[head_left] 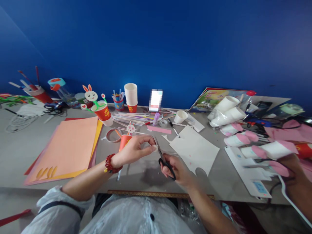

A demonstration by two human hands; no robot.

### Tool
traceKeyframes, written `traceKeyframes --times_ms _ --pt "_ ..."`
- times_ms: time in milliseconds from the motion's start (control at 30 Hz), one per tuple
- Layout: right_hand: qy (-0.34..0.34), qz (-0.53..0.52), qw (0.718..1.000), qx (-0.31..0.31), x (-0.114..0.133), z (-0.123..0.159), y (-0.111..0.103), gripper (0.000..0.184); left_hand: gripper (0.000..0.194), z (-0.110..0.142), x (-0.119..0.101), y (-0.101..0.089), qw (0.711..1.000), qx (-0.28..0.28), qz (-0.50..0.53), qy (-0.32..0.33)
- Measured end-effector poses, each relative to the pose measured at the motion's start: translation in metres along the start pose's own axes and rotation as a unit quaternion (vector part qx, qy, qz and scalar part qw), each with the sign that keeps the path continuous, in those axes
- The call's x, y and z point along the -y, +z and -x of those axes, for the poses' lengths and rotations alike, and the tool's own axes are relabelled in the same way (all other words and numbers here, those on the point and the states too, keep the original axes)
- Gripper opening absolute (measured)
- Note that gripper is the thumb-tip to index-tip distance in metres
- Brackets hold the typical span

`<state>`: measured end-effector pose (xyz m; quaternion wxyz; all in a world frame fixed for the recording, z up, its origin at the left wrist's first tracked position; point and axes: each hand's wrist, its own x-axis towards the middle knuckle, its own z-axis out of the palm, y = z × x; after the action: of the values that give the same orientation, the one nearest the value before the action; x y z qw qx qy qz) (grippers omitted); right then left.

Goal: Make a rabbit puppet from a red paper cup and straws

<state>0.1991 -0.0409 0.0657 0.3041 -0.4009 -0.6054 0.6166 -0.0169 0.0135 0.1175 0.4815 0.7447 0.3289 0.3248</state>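
Note:
My left hand [136, 149] pinches a small white paper piece [154, 148] between thumb and fingers. In my right hand [176, 167] is a pair of black-handled scissors [168, 166], its blades up against the paper's right side. Whether the blades are parted is too small to tell. Behind my left hand stands a red paper cup [125, 141] with a small white bunny face [131, 129] above it. To the right of the scissors lies a white paper sheet [195, 148] with a rounded cutout in its lower edge.
Stacked coloured paper [75, 143] lies at left, near a bunny cup [101, 111]. Straws [133, 118], a pen [173, 127], a white cup [180, 116] and a phone [156, 100] are at the back. A power strip [246, 172] and pink-and-white cups [236, 139] sit at right; another person's arm [298, 185] reaches in there.

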Motion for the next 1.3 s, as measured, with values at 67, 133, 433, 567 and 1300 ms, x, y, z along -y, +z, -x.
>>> traceKeyframes --times_ms 67,133,433,567,1300 --pt "0.002 0.005 1.000 -0.002 0.0008 0.0004 -0.0008 0.062 0.017 -0.0002 -0.0002 -0.0005 1.000 -0.001 0.009 0.003" --pt "0.003 0.006 1.000 -0.003 0.0012 0.0008 -0.0012 0.062 0.017 -0.0004 -0.0005 -0.0006 1.000 -0.001 0.010 0.002" --pt "0.002 -0.048 0.999 -0.007 -0.0023 -0.0001 0.0050 0.062 0.022 -0.0002 -0.0014 -0.0004 1.000 -0.004 -0.015 -0.012" --pt "0.006 -0.038 0.999 -0.003 -0.0013 0.0000 0.0036 0.063 0.022 0.0000 -0.0012 -0.0017 1.000 -0.003 -0.008 -0.002" --pt "0.011 0.001 1.000 -0.020 -0.0037 0.0010 -0.0017 0.064 0.018 -0.0022 -0.0011 -0.0022 1.000 -0.003 -0.005 0.003"
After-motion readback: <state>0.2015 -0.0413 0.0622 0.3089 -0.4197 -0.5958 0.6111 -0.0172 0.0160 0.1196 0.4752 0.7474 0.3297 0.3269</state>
